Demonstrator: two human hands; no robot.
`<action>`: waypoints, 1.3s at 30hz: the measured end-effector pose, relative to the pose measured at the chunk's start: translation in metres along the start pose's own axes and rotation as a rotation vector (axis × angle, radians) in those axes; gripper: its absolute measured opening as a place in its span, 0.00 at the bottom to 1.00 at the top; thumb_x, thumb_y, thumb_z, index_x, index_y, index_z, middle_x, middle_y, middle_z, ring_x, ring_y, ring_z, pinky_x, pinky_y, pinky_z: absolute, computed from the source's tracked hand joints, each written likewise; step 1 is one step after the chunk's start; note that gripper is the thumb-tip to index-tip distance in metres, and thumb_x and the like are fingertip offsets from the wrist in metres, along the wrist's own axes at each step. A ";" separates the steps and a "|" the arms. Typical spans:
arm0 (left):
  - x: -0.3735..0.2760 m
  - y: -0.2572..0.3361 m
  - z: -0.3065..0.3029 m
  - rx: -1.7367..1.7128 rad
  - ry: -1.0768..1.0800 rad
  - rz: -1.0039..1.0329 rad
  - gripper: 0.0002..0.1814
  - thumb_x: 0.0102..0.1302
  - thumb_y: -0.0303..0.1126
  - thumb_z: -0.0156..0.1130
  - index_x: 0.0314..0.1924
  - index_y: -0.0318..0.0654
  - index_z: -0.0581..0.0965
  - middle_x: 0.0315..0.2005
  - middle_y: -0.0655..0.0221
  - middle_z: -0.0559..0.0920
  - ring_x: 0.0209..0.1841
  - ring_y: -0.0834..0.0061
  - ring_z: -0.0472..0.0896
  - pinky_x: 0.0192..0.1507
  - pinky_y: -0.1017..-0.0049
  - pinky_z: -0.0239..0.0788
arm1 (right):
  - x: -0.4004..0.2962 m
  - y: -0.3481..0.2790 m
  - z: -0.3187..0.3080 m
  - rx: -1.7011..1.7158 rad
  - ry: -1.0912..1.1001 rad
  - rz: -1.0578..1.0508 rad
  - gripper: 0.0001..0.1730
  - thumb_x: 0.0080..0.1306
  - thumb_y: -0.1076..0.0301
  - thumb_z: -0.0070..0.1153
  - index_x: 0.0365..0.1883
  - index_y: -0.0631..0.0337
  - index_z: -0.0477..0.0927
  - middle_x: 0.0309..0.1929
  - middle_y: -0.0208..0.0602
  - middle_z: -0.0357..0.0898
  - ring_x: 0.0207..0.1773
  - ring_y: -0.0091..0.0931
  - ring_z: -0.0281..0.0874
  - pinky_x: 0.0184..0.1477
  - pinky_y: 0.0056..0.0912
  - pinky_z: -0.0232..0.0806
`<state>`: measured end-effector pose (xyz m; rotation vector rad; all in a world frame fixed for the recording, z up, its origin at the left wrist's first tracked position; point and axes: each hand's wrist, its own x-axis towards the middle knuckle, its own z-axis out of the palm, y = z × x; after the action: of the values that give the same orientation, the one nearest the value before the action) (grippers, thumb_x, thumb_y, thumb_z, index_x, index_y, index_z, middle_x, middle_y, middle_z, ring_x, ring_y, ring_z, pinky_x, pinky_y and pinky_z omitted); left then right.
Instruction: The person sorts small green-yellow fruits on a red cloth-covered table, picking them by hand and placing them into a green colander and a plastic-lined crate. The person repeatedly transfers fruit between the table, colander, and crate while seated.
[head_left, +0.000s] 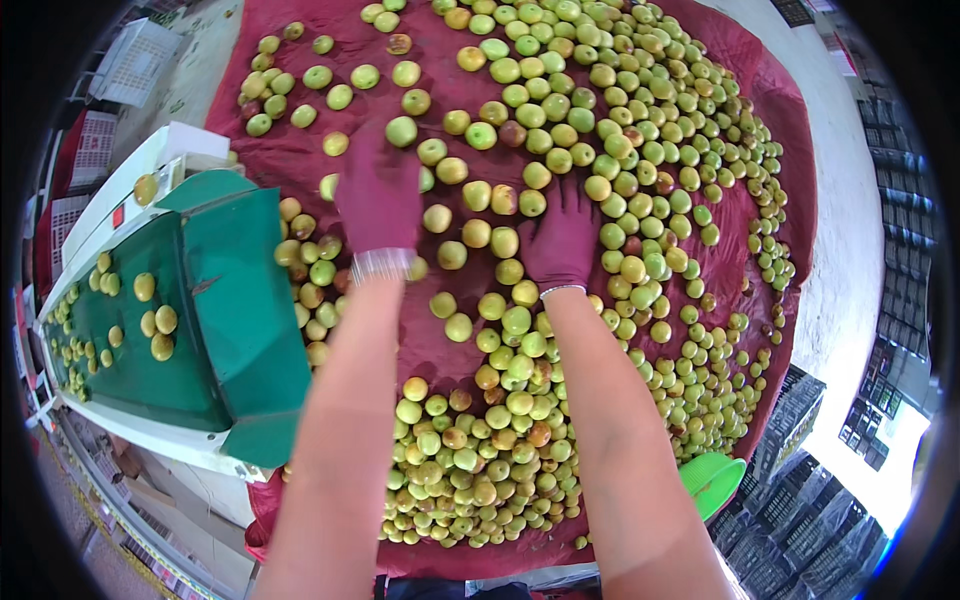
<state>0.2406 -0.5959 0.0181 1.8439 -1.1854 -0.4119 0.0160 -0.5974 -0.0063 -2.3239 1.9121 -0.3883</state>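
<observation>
My left hand (379, 199), in a maroon glove, is blurred over the maroon cloth (431, 360). Loose yellow-green jujube-like fruits lie around it, one green fruit (401, 131) close to its fingers, which merge with the cloth's colour. To the right, my right hand (564, 236) wears a matching glove and rests palm down, fingers spread, with nothing held. Its fingertips reach in among fruits, near a yellowish fruit (536, 175) and the edge of the dense spread (652, 150). A thick heap of fruit (480, 465) lies nearer my body, between my forearms.
At the left stands a white-framed conveyor with a green belt (142, 375) carrying scattered fruits; its green flap (244, 300) borders the cloth. A bright green plastic basket (712, 480) sits at lower right. Stacked black crates (795, 532) stand beyond, and a white crate (139, 60) is at upper left.
</observation>
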 end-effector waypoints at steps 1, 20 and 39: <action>0.035 -0.027 0.011 0.096 0.150 0.039 0.28 0.60 0.46 0.68 0.59 0.45 0.75 0.51 0.55 0.80 0.53 0.55 0.78 0.54 0.58 0.70 | 0.001 -0.012 0.001 0.019 0.004 -0.027 0.38 0.54 0.59 0.57 0.64 0.63 0.67 0.67 0.49 0.64 0.68 0.46 0.60 0.68 0.55 0.53; -0.131 0.016 -0.018 0.287 -0.694 0.448 0.18 0.59 0.45 0.65 0.45 0.44 0.84 0.51 0.57 0.80 0.50 0.54 0.79 0.53 0.61 0.72 | -0.045 0.015 0.009 0.547 0.003 -0.287 0.18 0.58 0.62 0.56 0.48 0.49 0.82 0.54 0.40 0.77 0.59 0.45 0.69 0.64 0.53 0.59; -0.170 0.011 0.010 0.197 -0.402 0.523 0.22 0.67 0.38 0.57 0.60 0.44 0.75 0.65 0.61 0.71 0.70 0.50 0.63 0.70 0.54 0.52 | -0.007 0.169 -0.078 0.176 -0.073 0.037 0.29 0.60 0.44 0.62 0.55 0.51 0.80 0.52 0.44 0.79 0.55 0.41 0.77 0.56 0.42 0.70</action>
<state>0.1444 -0.4573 -0.0086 1.5636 -1.9794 -0.3827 -0.1661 -0.6187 0.0264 -2.1580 1.8063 -0.4428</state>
